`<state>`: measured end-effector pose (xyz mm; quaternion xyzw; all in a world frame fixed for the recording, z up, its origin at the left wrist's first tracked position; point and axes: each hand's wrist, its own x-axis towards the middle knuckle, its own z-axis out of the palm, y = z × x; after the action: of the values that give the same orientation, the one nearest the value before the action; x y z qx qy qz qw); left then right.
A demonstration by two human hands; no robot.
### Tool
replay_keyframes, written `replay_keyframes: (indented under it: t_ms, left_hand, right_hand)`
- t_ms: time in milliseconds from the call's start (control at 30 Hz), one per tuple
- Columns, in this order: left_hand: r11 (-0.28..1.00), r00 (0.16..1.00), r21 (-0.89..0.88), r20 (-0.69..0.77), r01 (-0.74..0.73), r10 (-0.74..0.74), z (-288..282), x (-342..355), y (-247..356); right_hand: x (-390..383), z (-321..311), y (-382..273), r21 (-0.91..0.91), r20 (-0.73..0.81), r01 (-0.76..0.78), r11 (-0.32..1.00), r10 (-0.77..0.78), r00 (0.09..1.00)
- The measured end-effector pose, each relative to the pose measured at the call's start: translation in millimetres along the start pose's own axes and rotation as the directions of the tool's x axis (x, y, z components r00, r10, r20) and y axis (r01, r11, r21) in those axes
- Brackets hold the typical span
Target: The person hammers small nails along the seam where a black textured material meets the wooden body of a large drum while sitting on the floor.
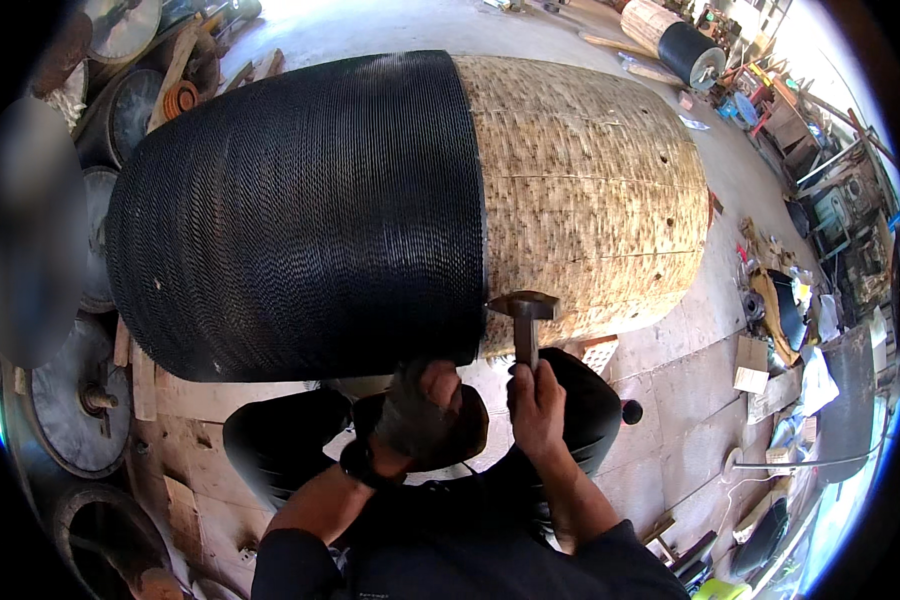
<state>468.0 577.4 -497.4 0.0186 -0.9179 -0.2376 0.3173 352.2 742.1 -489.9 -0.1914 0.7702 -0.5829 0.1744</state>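
In the head view, a large roller (410, 215) lies across the upper middle of the frame. Its left part wears a black ribbed cover (300, 220); its right part shows a tan, pitted surface (590, 190) with faint seams and a few dark holes. The border between them runs from top to bottom, just right of the frame's centre.

The right hand (537, 410), below that border, is closed around the handle of a hammer (523, 306). The hammer's head is turned sideways, its left tip beside the edge of the black cover; whether it touches the roller cannot be told.

The left hand (418, 408), dark over its back, is at the lower middle of the frame, near the roller's lower edge. Its fingers are curled, but I cannot tell whether they grip anything. A black watch (358, 463) sits on that wrist. A dark, rounded thing (467, 432) with a brownish rim shows beside this hand, between the knees.

Grey metal discs (82, 400) line the left of the frame. A smaller roller (670, 40), part pinkish tan and part black, lies at the upper right. A white plastic bag (818, 382) and wooden blocks (752, 362) lie on the floor (660, 450) at the right.
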Motion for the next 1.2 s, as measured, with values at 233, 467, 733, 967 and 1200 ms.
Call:
replay_keyframes:
  t_ms: [233,467,733,967,1200]
  left_hand:
    - [0.909,0.895,0.39,-0.338,-0.147,0.29,-43.2,98.7,-57.2]
    - [0.843,0.887,0.529,-0.334,-0.103,0.318,-50.8,130.5,-81.6]
    - [0.867,0.876,0.494,-0.385,-0.07,0.291,-54.0,137.1,-79.3]
    - [0.853,0.867,0.519,-0.394,-0.063,0.304,-54.4,140.9,-82.3]
    - [0.853,0.893,0.522,-0.369,-0.031,0.258,-57.2,144.3,-76.2]
  right_hand:
    - [-2.8,-6.1,-8.7,-0.599,0.043,0.28,0.75,-0.319,0.947]
    - [-8.3,-5.8,-6.0,-0.432,-0.151,0.582,0.689,-0.691,0.706]
    - [-14.2,-8.2,-4.0,-0.416,-0.087,0.369,0.831,-0.44,0.894]
    - [-10.2,-7.9,0.5,-0.523,0.027,0.225,0.822,-0.247,0.969]
    - [-3.7,-9.6,-9.6,-0.447,-0.043,0.538,0.715,-0.618,0.785]
